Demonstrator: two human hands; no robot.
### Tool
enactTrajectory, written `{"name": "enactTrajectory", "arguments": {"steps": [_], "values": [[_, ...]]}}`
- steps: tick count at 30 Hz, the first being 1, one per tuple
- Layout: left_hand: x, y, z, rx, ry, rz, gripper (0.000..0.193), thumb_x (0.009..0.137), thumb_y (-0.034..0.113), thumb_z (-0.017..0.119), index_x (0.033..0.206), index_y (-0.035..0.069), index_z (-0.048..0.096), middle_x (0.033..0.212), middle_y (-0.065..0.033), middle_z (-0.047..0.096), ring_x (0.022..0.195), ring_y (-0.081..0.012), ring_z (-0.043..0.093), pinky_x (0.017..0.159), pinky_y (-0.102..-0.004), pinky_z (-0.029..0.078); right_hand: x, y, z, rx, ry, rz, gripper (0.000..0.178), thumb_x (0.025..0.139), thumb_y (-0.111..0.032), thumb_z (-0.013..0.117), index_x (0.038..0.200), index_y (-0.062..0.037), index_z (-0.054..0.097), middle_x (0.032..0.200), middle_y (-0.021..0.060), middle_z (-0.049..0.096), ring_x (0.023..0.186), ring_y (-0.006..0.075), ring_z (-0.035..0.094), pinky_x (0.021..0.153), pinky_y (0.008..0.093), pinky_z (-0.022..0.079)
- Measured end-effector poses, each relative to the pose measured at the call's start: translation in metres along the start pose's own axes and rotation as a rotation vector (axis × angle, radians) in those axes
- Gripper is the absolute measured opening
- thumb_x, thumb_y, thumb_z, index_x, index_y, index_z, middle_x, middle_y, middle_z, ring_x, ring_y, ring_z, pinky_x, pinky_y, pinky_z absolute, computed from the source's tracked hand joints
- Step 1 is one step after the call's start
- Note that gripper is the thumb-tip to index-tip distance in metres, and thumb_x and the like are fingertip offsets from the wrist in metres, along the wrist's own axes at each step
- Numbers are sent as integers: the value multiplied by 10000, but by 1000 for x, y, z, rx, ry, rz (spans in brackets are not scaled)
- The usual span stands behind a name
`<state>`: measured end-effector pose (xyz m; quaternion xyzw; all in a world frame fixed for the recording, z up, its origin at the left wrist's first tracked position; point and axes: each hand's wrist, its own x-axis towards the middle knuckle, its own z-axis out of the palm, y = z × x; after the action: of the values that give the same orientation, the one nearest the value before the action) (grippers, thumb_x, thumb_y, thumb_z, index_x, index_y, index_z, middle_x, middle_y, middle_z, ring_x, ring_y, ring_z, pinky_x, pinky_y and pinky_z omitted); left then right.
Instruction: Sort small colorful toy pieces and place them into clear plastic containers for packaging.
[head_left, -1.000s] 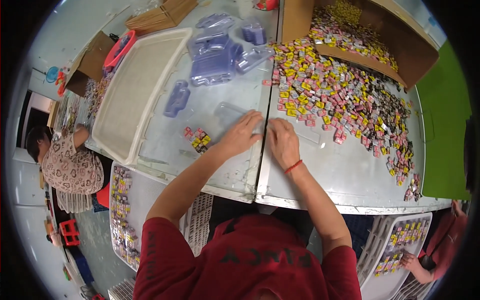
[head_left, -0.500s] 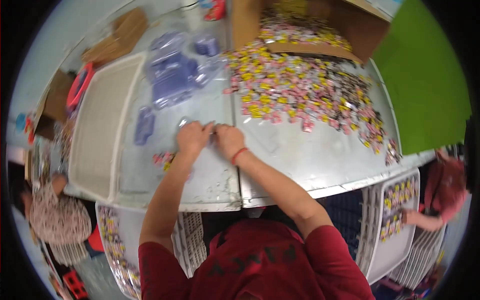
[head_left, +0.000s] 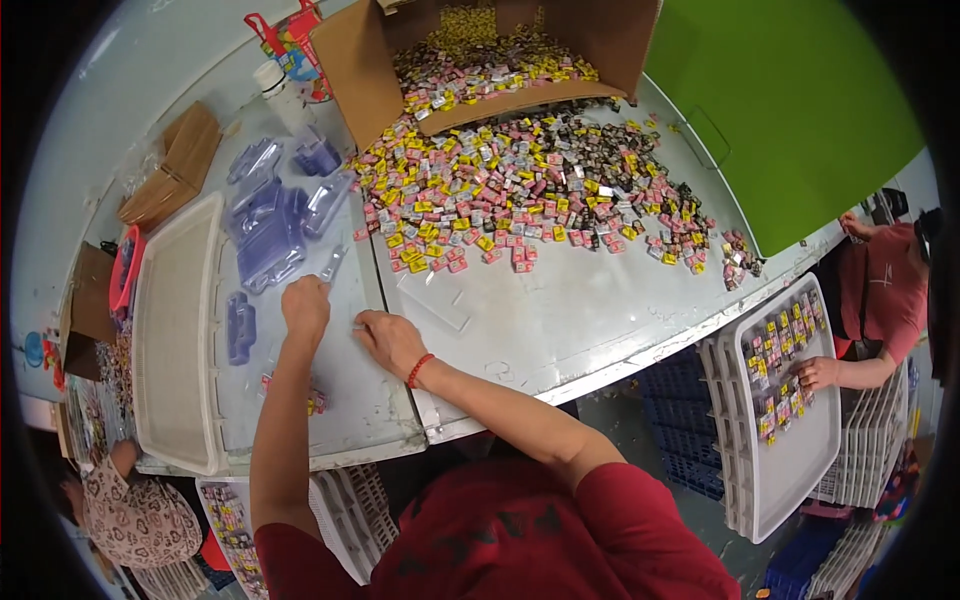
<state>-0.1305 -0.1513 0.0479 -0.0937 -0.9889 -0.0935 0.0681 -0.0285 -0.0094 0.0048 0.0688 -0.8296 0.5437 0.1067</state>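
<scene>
My left hand (head_left: 305,306) is closed above the table, with a small clear plastic piece (head_left: 333,263) jutting out past its fingers. Beside it, to the right, my right hand (head_left: 393,343) hovers low near the table seam, fingers bent and apart, nothing visible in them. A few small pink and yellow wrapped pieces (head_left: 316,401) lie by my left forearm, partly hidden by it. Bluish clear plastic trays (head_left: 268,225) are stacked beyond my left hand, and a single tray (head_left: 240,328) lies to its left. A flat clear plastic sheet (head_left: 435,302) rests beyond my right hand.
A large heap of small wrapped pieces (head_left: 500,200) spills from a cardboard box (head_left: 360,85) at the back. An off-white plastic tray (head_left: 180,340) stands at left, a green panel (head_left: 790,110) at right. Co-workers sit on both sides; one reaches over a white tray (head_left: 790,480).
My hands have parted: the left moved left with the clear plastic piece, the right came nearer and left. The view has swung, bringing more of the box and the right-hand co-worker into sight.
</scene>
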Motion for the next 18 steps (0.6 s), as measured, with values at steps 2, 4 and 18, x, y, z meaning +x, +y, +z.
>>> {"name": "enactTrajectory", "arguments": {"steps": [2,4,18], "values": [[2,-9,3,78,83,9,123,780,140,667,743,22,663,746,-202,657,717,-396,637,666,-465,499,-9,4,-15,26,10,18,146,852,-154,608,935,-35,620,887,177,651,816,368,626,705,440,502],[7,-21,5,64,126,4,148,775,148,680,717,18,641,726,-191,653,697,-391,630,648,-462,489,-16,7,-30,24,37,-4,137,860,-152,596,932,-38,623,871,169,651,803,364,626,695,441,502],[-5,3,-53,-185,372,-29,204,834,208,691,807,31,595,693,-120,624,604,-264,593,597,-345,461,41,85,-255,-744,549,-211,377,756,-129,690,1104,-30,583,1077,175,597,987,386,549,856,471,433]]}}
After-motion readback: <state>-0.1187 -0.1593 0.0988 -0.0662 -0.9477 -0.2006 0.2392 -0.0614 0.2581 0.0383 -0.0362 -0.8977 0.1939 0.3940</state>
